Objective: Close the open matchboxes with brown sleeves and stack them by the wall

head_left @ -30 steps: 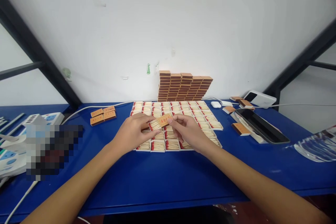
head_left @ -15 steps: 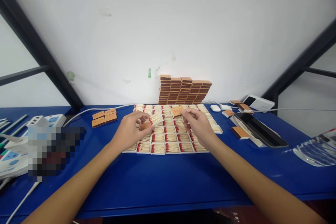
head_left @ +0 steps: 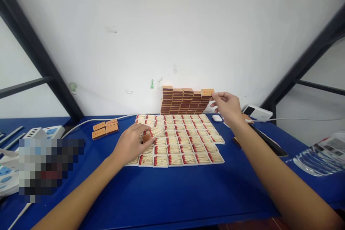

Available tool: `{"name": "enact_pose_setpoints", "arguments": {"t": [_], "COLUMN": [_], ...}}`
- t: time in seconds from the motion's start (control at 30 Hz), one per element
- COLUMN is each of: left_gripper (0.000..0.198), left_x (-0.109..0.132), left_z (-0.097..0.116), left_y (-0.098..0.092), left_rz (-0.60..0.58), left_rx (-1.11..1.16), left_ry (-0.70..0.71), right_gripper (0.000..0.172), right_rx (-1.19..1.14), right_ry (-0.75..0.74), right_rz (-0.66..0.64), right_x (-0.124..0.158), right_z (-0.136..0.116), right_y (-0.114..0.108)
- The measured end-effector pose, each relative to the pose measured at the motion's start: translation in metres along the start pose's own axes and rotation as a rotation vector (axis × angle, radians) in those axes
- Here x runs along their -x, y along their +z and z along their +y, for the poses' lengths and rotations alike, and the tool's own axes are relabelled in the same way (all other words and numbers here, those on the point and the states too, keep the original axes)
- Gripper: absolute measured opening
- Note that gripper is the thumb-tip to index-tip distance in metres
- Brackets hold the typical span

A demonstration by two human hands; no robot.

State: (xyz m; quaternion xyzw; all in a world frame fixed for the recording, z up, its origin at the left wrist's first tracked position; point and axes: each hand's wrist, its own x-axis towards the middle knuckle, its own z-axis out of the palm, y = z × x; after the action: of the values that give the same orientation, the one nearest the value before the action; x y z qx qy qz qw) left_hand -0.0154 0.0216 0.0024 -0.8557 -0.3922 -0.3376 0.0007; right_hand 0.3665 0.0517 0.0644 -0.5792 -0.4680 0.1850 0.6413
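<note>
From where I stand, the right hand [head_left: 228, 107] is at about 1 o'clock, thumb and fingers narrowed on the near right end of an orange matchbox sleeve [head_left: 207, 92]. The sleeve sits at the right-hand top of the brown stack [head_left: 178, 102], at 10 o'clock from that hand, its long axis running roughly 9 to 3; I can't tell whether it is resting there or just above. The left hand [head_left: 132, 143], well apart at 10 o'clock, holds a tray of matches [head_left: 156, 132] over the open trays [head_left: 188, 149] on the blue counter [head_left: 161, 190]. The right is clearly nearer the stack.
</note>
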Motion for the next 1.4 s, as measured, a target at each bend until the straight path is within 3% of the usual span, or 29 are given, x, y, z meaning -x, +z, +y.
{"name": "enact_pose_setpoints", "arguments": {"t": [0.13,0.33,0.57,0.83,0.97,1.0,1.13,1.2,1.27,1.4], "left_gripper": [0.023,0.025,0.023,0.027,0.033,0.035,0.033,0.03,0.029,0.027], "left_x": [0.0,0.0,0.001,0.0,-0.003,-0.004,-0.006,-0.006,-0.005,-0.005], "left_z": [0.002,0.001,0.002,0.006,-0.005,-0.009,-0.024,-0.027,-0.028,-0.027], "left_y": [-0.001,0.0,0.001,0.001,-0.005,-0.007,-0.011,-0.01,-0.009,-0.008], "left_rz": [0.002,0.005,-0.001,-0.023,0.024,0.037,0.045,0.033,0.011,-0.008], "left_rx": [0.001,-0.009,0.0,0.055,0.016,-0.001,-0.068,-0.082,-0.091,-0.117], "left_ry": [0.024,0.05,0.065,0.04,0.025,0.021,0.028,0.038,0.053,0.083], "right_gripper": [0.029,0.014,0.016,0.016,0.012,0.012,0.013,0.011,0.006,0.004], "right_rx": [0.075,0.177,0.233,0.153,0.238,0.263,0.257,0.252,0.26,0.309], "right_ry": [0.045,0.15,0.019,-0.045,-0.23,-0.285,-0.391,-0.437,-0.489,-0.533], "right_rz": [0.007,-0.056,-0.069,-0.087,-0.038,-0.129,-0.775,-0.975,-1.086,-1.17], "right_x": [-0.031,-0.047,-0.056,-0.041,-0.006,0.009,0.079,0.11,0.131,0.148], "right_z": [-0.009,-0.007,0.009,0.013,0.01,0.008,-0.006,-0.013,-0.018,-0.02], "right_y": [0.002,0.02,0.024,0.021,0.031,0.036,0.064,0.079,0.093,0.11]}}
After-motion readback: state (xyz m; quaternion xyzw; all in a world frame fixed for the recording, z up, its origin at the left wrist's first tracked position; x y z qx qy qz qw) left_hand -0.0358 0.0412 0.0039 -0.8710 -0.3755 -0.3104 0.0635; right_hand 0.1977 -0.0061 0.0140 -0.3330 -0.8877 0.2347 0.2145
